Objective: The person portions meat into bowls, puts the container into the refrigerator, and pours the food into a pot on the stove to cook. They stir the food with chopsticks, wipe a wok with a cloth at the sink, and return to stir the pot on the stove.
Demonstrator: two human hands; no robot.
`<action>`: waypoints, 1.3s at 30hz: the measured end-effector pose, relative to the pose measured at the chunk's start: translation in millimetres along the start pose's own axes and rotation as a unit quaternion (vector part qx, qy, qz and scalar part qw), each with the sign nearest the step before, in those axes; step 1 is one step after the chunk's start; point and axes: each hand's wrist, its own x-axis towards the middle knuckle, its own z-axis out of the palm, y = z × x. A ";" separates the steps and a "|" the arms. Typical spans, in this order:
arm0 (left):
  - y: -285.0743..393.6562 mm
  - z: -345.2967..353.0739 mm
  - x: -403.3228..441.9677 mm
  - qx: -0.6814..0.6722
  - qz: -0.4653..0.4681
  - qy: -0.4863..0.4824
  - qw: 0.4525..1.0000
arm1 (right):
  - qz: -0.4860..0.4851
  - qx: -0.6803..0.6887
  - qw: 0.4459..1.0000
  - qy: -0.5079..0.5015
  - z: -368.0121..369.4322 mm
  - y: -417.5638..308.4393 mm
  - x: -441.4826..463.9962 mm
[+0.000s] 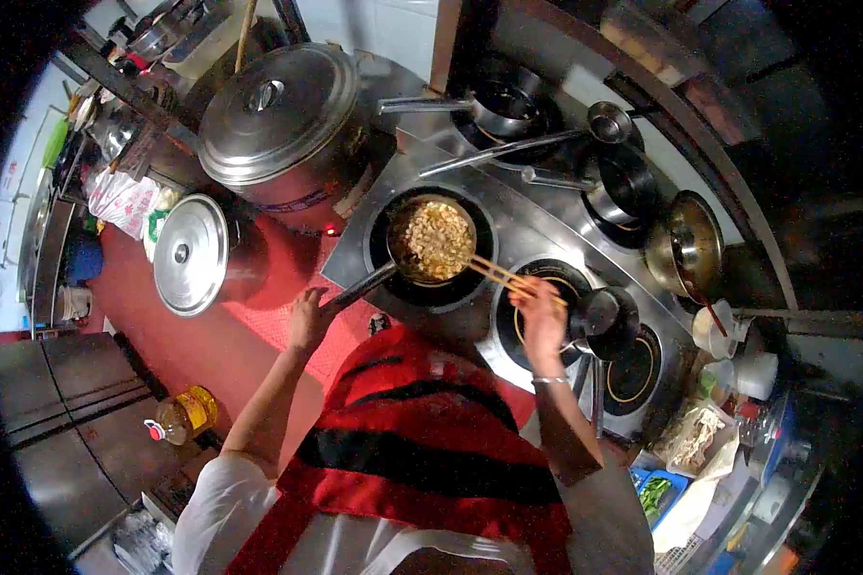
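A round pan (434,239) of light brown, chopped food in liquid sits on the left front burner of the steel stove. Its long dark handle (360,289) points down and left. At the end of that handle is my left hand (307,321), its fingers closed around or against the tip. My right hand (543,321) holds a pair of wooden chopsticks (497,274), whose tips reach the right edge of the pan. Under and beside my right hand lies a bare round burner (510,326). A small dark pan (608,324) stands just right of that hand.
A big lidded pot (278,115) stands behind left, a smaller lidded pot (192,254) nearer. Saucepans (504,105) and a ladle (610,123) occupy the back burners. At right are a metal bowl (684,244) and a blue tray of greens (656,496). An oil bottle (187,415) is lower left.
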 end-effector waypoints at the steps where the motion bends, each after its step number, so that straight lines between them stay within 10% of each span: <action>1: 0.7 -5.4 -0.4 -0.031 -0.021 -0.045 0.998 | -0.015 -0.025 1.000 -0.012 4.9 29.9 8.1; 18: -215.9 64.9 4.6 -0.423 -0.185 -0.121 0.879 | -0.128 -0.106 0.973 0.159 21.2 82.2 -6.4; 36: -330.0 127.6 -92.7 -0.070 -0.299 -0.180 0.934 | -0.174 -0.148 0.966 0.123 20.7 82.1 5.5; 39: -292.5 103.8 -106.7 -0.175 -0.376 -0.143 0.899 | -0.198 -0.173 0.958 0.110 27.9 46.3 -14.7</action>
